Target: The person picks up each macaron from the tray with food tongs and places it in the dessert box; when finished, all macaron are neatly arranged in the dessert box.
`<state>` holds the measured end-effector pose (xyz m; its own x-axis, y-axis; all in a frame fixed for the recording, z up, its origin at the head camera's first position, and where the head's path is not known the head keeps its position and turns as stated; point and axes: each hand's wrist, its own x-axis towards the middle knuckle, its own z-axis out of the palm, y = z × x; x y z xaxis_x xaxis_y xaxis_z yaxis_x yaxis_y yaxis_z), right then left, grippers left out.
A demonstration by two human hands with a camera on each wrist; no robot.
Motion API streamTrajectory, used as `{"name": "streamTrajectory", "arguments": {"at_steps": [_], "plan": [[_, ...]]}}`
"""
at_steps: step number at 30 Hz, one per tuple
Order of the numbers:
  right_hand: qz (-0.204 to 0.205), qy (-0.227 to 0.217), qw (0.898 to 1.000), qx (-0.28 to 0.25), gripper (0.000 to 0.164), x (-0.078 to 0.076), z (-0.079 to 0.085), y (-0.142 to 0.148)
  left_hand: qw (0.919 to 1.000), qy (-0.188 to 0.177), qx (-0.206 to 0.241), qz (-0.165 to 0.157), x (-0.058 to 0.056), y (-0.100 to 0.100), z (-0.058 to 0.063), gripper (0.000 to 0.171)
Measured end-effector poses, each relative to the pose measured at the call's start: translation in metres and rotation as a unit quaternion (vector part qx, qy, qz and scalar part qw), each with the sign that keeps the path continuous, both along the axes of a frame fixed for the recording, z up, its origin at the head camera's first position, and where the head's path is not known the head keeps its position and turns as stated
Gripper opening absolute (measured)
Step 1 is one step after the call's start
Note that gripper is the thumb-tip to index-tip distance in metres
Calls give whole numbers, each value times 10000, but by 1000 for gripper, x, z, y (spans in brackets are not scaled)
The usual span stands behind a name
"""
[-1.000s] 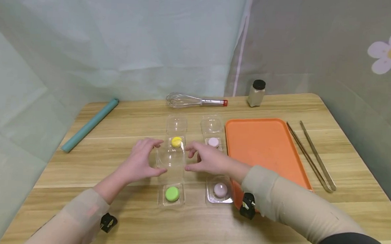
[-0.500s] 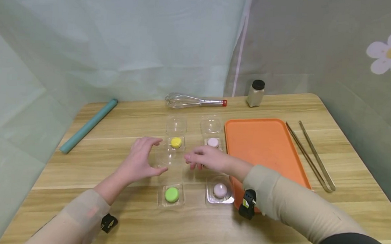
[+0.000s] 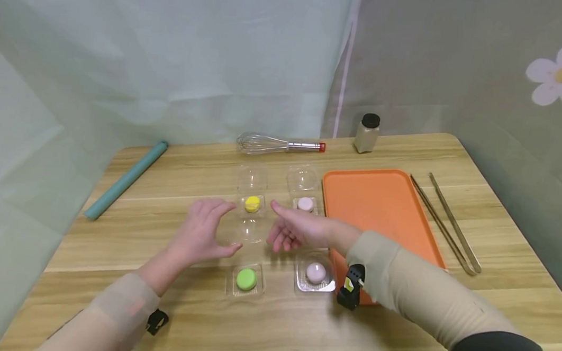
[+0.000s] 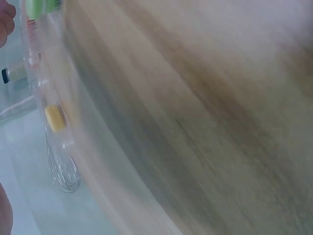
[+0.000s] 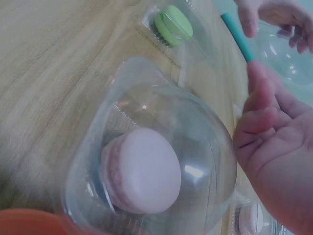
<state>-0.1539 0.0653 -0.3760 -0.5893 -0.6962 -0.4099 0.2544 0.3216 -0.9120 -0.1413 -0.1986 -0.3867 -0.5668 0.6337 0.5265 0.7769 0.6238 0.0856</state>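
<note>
A green macaron (image 3: 246,279) sits in a clear plastic box whose domed lid (image 3: 251,230) stands raised behind it. My left hand (image 3: 203,234) is left of that lid, thumb and fingers spread apart in a C shape. On the lid's right, my right hand (image 3: 302,228) is turned palm inward, thumb up, fingers loosely bent and holding nothing. Nearest the right wrist, a pale pink macaron (image 5: 146,171) lies under the closed dome of its own box (image 5: 205,142). Behind the hands, a yellow macaron (image 3: 252,203) and another pale pink macaron (image 3: 305,204) sit in opened boxes.
An orange tray (image 3: 375,201) lies under the right forearm, with metal tongs (image 3: 454,221) beside it. Along the back are a whisk (image 3: 282,145) and a black-capped jar (image 3: 367,135). A teal rod (image 3: 127,180) lies at the left edge of the wooden table.
My right hand has rotated from a thumb-below pose, through palm down, to thumb up. The raised lid now appears slightly more to the right. My left hand has barely moved.
</note>
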Motion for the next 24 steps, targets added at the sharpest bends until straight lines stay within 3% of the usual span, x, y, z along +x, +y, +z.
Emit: {"name": "streamTrajectory", "arguments": {"at_steps": [3,8,17,24], "plan": [[139,-233,9996,-19,91,0,0,1,9973,657,-54,-332,-1,2,-2,76],[320,-391,9987,31,89,1,0,0,9844,1613,70,-703,-2,8,-2,62],[294,-598,9978,49,89,2,-1,0,9754,2022,118,-869,-3,14,0,55],[129,-699,9975,50,81,1,1,-2,9637,2468,315,-965,-5,18,-1,53]]}}
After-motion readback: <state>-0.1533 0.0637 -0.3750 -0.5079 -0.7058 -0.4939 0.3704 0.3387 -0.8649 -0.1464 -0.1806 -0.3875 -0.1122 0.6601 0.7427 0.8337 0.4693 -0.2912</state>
